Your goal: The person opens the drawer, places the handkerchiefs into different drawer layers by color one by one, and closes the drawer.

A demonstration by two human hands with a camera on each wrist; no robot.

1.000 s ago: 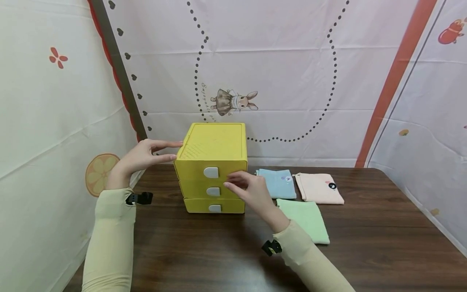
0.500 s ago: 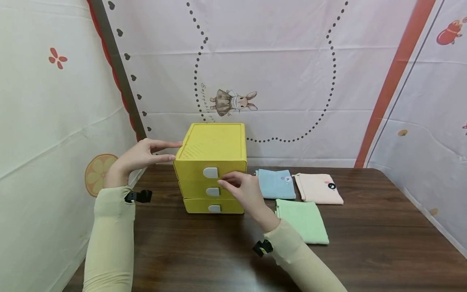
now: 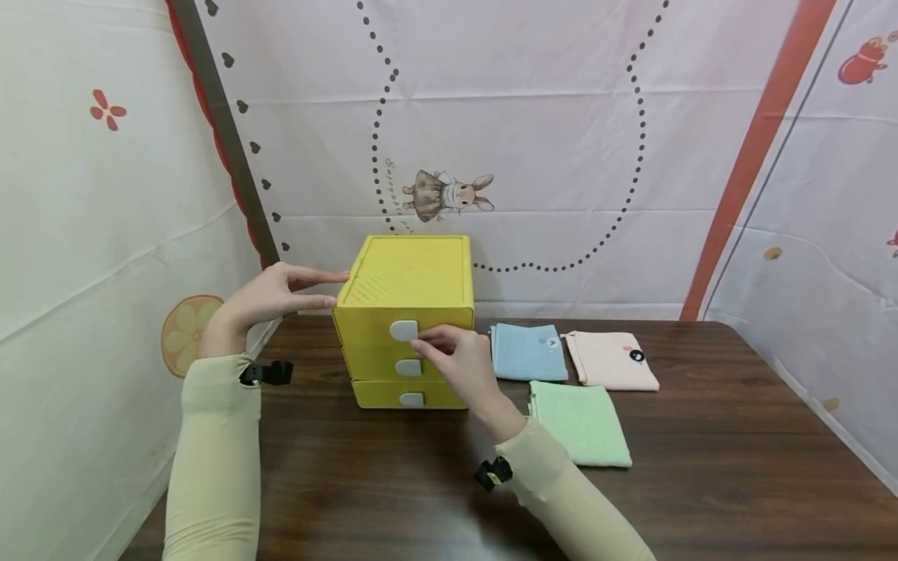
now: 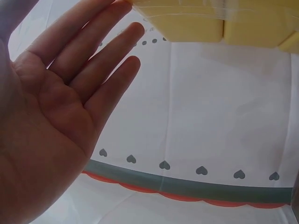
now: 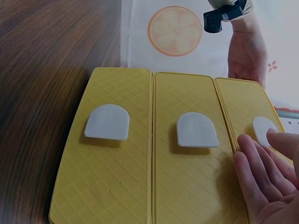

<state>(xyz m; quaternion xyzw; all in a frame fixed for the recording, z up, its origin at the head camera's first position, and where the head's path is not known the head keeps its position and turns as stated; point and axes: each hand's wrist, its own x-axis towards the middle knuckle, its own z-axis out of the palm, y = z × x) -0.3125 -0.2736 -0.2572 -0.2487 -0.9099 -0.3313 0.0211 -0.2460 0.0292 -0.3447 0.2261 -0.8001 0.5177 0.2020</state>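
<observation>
The yellow three-drawer cabinet [image 3: 414, 269] stands upright on the desk [image 3: 351, 483], its front facing the person. The three drawers are stacked one above another and sit closed; each front carries one white rounded tab: the top tab [image 3: 403, 330], the middle tab [image 3: 408, 368] and the bottom tab [image 3: 411, 400].

The right hand [image 3: 468, 365] is positioned at the cabinet's front. Its thumb and forefinger are slightly apart at the right edge of the top tab, and the remaining fingers are loosely extended. Whether the fingers grip the tab cannot be told.

The left hand [image 3: 263, 300] is at the cabinet's left side. Its fingers are straight, with the thumb set apart from them; thumb and fingertips touch the cabinet near its upper left edge, and the hand grasps nothing.

To the right of the cabinet lie three folded cloths. The blue cloth [image 3: 528, 354] is nearest, the pink cloth [image 3: 606, 362] is beyond it, and the green cloth [image 3: 581, 427] lies to the cabinet's front right. Behind the cabinet hangs a white backdrop [image 3: 533, 156] with a printed rabbit [image 3: 449, 195].
</observation>
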